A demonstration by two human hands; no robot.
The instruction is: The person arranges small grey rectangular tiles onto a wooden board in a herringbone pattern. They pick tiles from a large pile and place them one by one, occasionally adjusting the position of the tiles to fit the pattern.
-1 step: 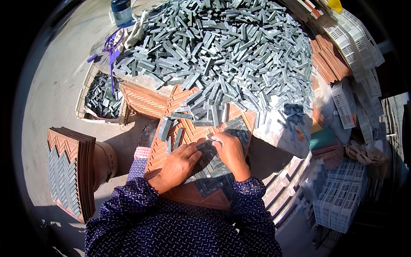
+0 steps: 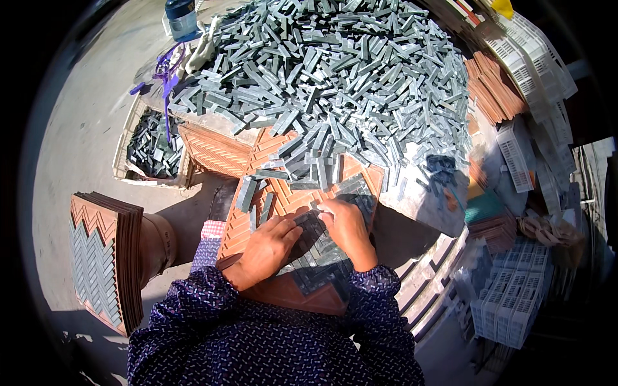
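Observation:
A terracotta-coloured tray [image 2: 331, 299] with herringbone grooves lies slanted in front of me. Dark grey stone strips [image 2: 322, 254] fill a band of its grooves. My right hand [image 2: 349, 231] pinches a small grey stone strip [image 2: 315, 205] over this band; only its pale end shows. To its left, my left hand [image 2: 265, 249] rests on the tray, fingers curled and pressed together. What those fingers hold, if anything, is hidden. Loose strips [image 2: 246, 193] lie on the tray beyond my left hand.
A large heap of grey-green stone strips [image 2: 335, 71] rises beyond the tray. At left stand a crate of dark pieces [image 2: 122, 151] and a stack of trays [image 2: 106, 257] on a round support. White plastic baskets [image 2: 512, 302] are at right; a blue bottle [image 2: 182, 22] stands far left.

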